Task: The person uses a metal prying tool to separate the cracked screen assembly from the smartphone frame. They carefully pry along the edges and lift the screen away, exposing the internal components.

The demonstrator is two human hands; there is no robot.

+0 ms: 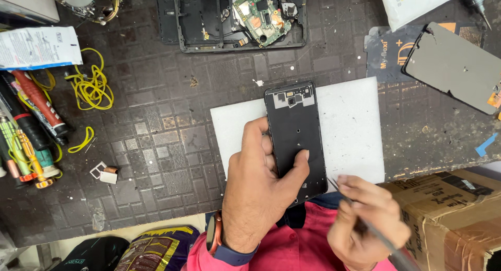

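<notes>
The dark, cracked workbench [156, 119] carries everything, and the white work mat [349, 125] lying near its front edge is the thing to steer by. Beyond the mat's far edge sits an opened phone body [229, 20] with its green circuit board [259, 15] exposed. Off the mat's right side, well apart, a detached screen panel [454, 67] lies face down on a dark card. Just past the mat's front right corner stands a cardboard box [449, 213]. Far to the mat's left lie a bundle of screwdrivers [26, 140] and loose yellow rubber bands [94, 86]; nearer, still left, sits a small SIM tray [103, 173].

On the mat itself, along its left half, lies the black phone frame [292, 130], camera end pointing away. The left hand [258, 193] clamps its near end, thumb across the inner face, fingers curled around the left edge. The right hand [365, 221] is closed around a thin metal tool [360, 216], tip hovering just off the frame's near right corner, though motion blur hides the exact contact.

To my eye the work goes best with the frame pressed flat on the mat, the tool kept shallow at the edge, and the thumb held clear of the tip.
</notes>
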